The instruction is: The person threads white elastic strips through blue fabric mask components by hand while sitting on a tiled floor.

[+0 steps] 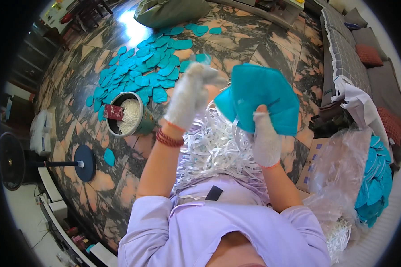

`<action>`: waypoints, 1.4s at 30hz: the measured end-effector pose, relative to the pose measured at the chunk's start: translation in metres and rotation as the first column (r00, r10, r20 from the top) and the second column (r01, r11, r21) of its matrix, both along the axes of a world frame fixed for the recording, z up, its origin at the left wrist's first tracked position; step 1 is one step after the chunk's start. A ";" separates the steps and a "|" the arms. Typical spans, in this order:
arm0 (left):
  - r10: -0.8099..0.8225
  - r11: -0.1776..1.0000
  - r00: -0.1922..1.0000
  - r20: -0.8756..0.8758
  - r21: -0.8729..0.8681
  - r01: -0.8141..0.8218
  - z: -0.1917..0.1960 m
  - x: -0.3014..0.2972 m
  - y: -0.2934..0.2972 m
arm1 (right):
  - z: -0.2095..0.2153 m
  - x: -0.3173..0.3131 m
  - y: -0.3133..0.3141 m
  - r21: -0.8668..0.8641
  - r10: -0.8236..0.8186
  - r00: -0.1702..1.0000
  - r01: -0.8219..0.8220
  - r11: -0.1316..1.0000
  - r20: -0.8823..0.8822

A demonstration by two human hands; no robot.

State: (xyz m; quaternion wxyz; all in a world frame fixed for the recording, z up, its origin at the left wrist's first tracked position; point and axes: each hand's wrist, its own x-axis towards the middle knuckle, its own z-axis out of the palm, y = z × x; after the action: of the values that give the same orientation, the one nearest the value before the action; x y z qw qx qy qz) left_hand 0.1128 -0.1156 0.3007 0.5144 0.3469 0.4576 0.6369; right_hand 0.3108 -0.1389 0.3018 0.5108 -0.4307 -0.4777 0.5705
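Note:
My right hand [266, 138], in a white glove with a bare thumb tip, grips a teal cup-shaped face mask [265, 95]; the thumb presses its near face. Part of another teal layer shows at the mask's left edge. To the left my left hand [189, 95], also gloved, is raised with its fingers bent and closed towards the mask. Its fingertips are blurred, so what they hold cannot be made out. A heap of white elastic straps [218, 147] lies on my lap below both hands.
Many teal masks [140, 66] spread over the marbled floor. Left stand a bucket of white bits [145, 122] holding a dark red packet [113, 112], and a round-based stand [84, 163]. A plastic bag [336, 164] and stacked masks [374, 182] sit right, near a sofa [343, 49].

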 end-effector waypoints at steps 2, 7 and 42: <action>-0.129 0.953 0.965 0.228 -0.241 0.184 0.003 0.018 -0.027 | 0.011 -0.001 0.004 -0.130 0.055 0.987 -0.075 0.989 -0.150; -0.608 0.761 0.780 -0.148 -0.389 0.519 0.008 0.032 -0.057 | 0.008 0.002 0.010 -0.074 0.018 0.998 -0.022 0.997 -0.057; 0.234 0.970 0.852 -0.468 0.174 -0.171 0.021 0.053 -0.063 | 0.010 -0.018 -0.005 0.506 -0.268 0.535 -0.366 0.781 0.801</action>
State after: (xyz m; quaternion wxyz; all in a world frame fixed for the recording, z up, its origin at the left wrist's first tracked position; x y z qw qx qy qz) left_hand 0.1656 -0.1781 0.3215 0.2903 0.4770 0.5646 0.6078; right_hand 0.2931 -0.1442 0.3113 0.3093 -0.4415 -0.8346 0.1138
